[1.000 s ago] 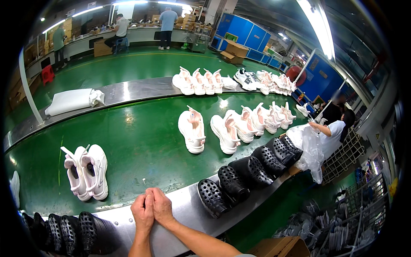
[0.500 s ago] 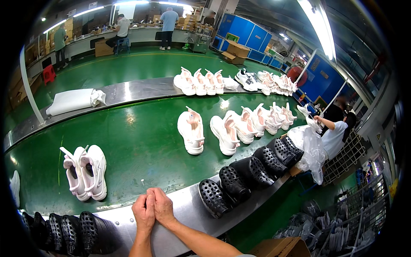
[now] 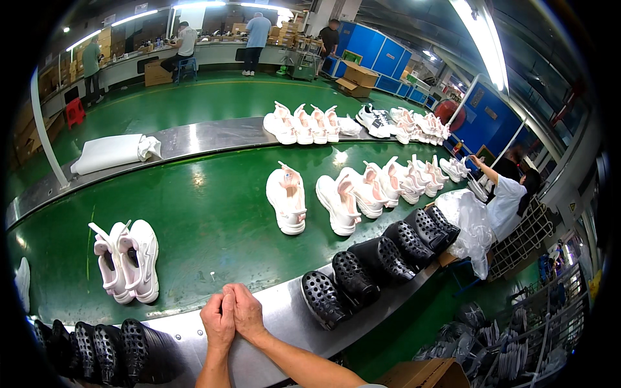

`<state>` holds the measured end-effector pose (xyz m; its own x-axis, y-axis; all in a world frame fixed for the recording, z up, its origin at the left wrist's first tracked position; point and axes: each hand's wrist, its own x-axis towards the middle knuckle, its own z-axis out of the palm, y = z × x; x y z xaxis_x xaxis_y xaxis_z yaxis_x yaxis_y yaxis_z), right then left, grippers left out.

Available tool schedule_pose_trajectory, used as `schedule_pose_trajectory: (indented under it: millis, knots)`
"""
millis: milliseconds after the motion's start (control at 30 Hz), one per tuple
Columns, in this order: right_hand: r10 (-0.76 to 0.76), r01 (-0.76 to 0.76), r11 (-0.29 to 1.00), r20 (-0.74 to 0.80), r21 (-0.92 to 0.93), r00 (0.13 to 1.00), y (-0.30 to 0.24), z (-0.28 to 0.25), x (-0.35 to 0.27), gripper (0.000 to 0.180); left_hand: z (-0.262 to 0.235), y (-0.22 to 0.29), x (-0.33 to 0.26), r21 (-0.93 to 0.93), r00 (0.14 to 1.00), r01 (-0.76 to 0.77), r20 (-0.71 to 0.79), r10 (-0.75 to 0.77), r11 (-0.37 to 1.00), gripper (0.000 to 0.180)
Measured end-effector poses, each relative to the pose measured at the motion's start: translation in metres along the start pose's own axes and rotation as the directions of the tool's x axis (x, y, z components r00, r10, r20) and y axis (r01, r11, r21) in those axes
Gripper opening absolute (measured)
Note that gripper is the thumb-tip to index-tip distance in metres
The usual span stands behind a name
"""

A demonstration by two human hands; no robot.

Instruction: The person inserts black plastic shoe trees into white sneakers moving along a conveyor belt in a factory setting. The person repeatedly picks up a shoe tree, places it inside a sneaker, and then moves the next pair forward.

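Note:
My left hand (image 3: 218, 321) and my right hand (image 3: 247, 313) are pressed together, fingers closed, resting on the metal rim (image 3: 284, 312) at the near edge of the green conveyor belt (image 3: 207, 220). Neither hand holds anything. A pair of white shoes (image 3: 126, 260) lies on the belt to the left of my hands. Another white pair (image 3: 286, 198) lies farther out to the right. Black perforated shoe moulds (image 3: 378, 258) line the rim to my right, and more black moulds (image 3: 97, 349) sit at my left.
Several white shoes (image 3: 388, 181) lie in a row along the belt, with more shoes (image 3: 304, 123) on the far rim. A white folded bundle (image 3: 113, 152) lies far left. A person in white (image 3: 508, 194) works at the belt's right end. People stand at a far counter.
The shoes on the belt have drifted slightly to the left. The person at the right has raised an arm toward the belt. My hands stay clasped in place.

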<state>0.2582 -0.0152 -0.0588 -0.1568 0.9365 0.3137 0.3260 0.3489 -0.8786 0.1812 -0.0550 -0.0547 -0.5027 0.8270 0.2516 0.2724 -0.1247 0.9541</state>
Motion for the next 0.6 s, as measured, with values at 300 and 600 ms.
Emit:
schedule_pose_trajectory:
  millis: [300,600]
  knots:
    - [0.011,-0.011,1.000,-0.003,0.004,1.000,0.0025,-0.0023,0.0012,0.024,0.0054,0.0030,0.0005,-0.020,1.000,-0.022,-0.019,0.022,1.000,0.031]
    - [0.022,-0.022,1.000,0.000,0.011,1.000,0.0032,-0.0067,0.0021,0.024,0.0086,-0.0009,0.0001,-0.027,1.000,-0.018,-0.011,0.018,0.999,0.031]
